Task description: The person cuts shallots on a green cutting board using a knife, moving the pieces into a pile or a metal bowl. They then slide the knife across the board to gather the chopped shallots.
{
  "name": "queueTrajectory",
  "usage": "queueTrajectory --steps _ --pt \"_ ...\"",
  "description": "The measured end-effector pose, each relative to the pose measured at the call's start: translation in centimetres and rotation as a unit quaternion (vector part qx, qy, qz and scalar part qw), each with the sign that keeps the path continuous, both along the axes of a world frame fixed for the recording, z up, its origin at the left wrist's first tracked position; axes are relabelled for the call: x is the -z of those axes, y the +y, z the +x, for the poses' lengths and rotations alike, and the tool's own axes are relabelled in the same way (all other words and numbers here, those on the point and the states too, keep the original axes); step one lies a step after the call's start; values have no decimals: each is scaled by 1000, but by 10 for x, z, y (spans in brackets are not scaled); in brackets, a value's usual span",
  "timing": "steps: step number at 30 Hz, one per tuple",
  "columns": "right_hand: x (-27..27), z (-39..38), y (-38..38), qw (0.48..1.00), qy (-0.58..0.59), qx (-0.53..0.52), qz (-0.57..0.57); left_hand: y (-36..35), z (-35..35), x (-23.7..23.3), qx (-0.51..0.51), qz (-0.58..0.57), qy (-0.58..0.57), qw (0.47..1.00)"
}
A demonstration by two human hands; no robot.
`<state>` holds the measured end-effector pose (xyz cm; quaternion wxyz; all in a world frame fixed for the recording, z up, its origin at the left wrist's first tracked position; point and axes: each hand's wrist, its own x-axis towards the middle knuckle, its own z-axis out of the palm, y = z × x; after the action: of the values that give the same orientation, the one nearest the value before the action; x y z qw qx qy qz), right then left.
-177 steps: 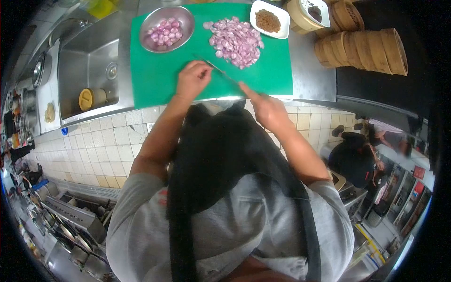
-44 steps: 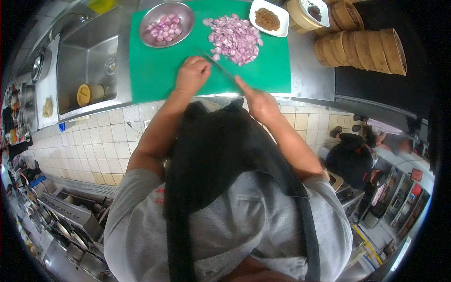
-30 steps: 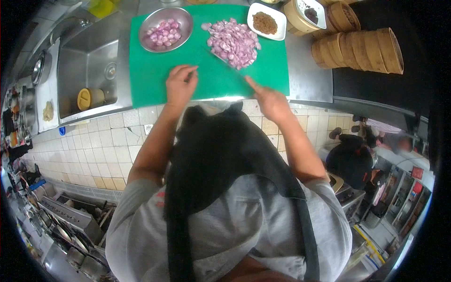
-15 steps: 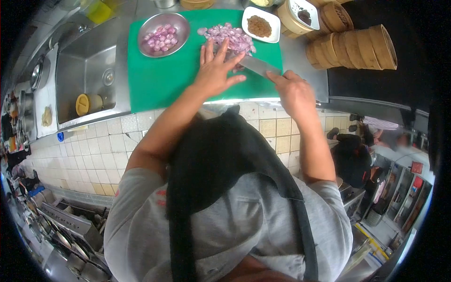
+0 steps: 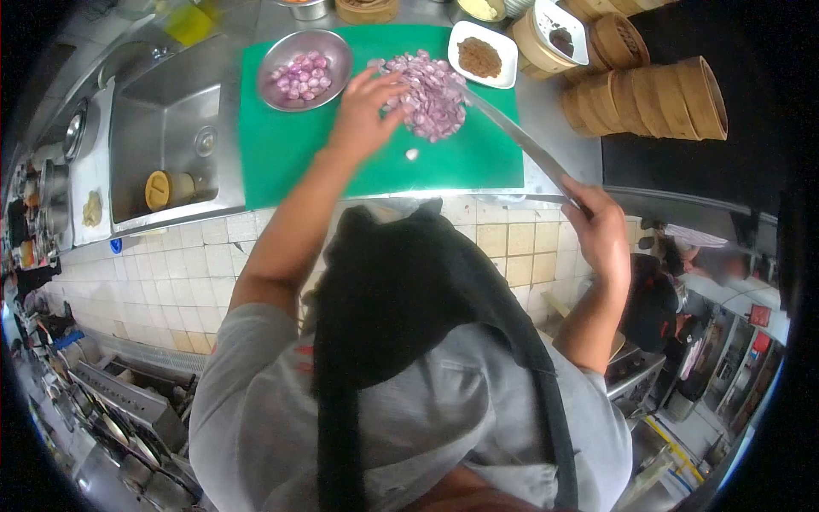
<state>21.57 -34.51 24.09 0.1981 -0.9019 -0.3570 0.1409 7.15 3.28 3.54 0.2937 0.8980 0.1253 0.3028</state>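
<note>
My right hand [image 5: 595,205] grips the handle of a long knife [image 5: 520,135], whose blade reaches up and left to the right side of a pile of sliced shallots [image 5: 431,96]. At the pile's left edge is my left hand [image 5: 367,109], fingers apart and holding nothing. The pile lies on a green cutting board [image 5: 307,162], with one small pale piece [image 5: 412,154] below it. A metal bowl [image 5: 338,53] of whole peeled shallots stands on the board's left, and a white dish [image 5: 512,72] of brown food at its upper right.
Left of the board is a steel sink [image 5: 162,111] with a yellow-lidded container [image 5: 157,189] in it. Bamboo steamers [image 5: 653,101] stand at the right, by a white container [image 5: 546,17]. Another person [image 5: 650,309] is at the far right.
The knife and my right hand have swung down and to the right. My left hand has moved left and up. The shallot slices now form a rounder, more spread pile.
</note>
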Motion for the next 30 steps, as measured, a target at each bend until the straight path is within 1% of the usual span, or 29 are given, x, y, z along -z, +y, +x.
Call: queueTrajectory --steps 1,4,7,8,10,11,13,15,16,19,20,23,24,25,28,30 --pt "6 0 -5 999 21 12 24 12 -3 -5 6 -19 -37 999" --pt "39 -1 -23 988 103 39 108 53 -19 -33 -68 -81 -53 993" --pt "43 -7 -19 950 294 101 35 97 -33 -43 -138 -20 124 982" --pt "61 -5 -25 945 317 65 50 105 -35 -40 -139 3 161 977" --pt "85 -5 -20 920 387 44 35 116 -35 -32 -142 51 233 961" --pt "93 -5 -16 906 422 33 27 120 -33 -29 -145 66 250 955" --pt "105 -6 -3 892 452 23 12 124 -30 -26 -150 97 284 942" --pt "127 -3 6 874 485 20 2 128 -25 -26 -148 96 303 937" --pt "141 0 8 867 498 16 2 128 -23 -26 -146 95 312 934" --pt "169 10 19 863 503 46 9 123 -11 -28 -194 140 376 895" --pt "176 13 23 870 489 52 21 121 -7 -30 -197 135 393 888" --pt "173 13 39 895 438 56 63 115 1 -41 -217 126 431 867" --pt "170 11 42 905 419 47 53 112 3 -43 -232 128 435 861" --pt "167 8 46 902 427 39 48 110 5 -46 -246 129 439 855" --pt "164 1 56 898 439 24 34 107 12 -54 -237 91 461 850" --pt "171 1 58 900 434 28 23 108 17 -45 -250 93 450 852"
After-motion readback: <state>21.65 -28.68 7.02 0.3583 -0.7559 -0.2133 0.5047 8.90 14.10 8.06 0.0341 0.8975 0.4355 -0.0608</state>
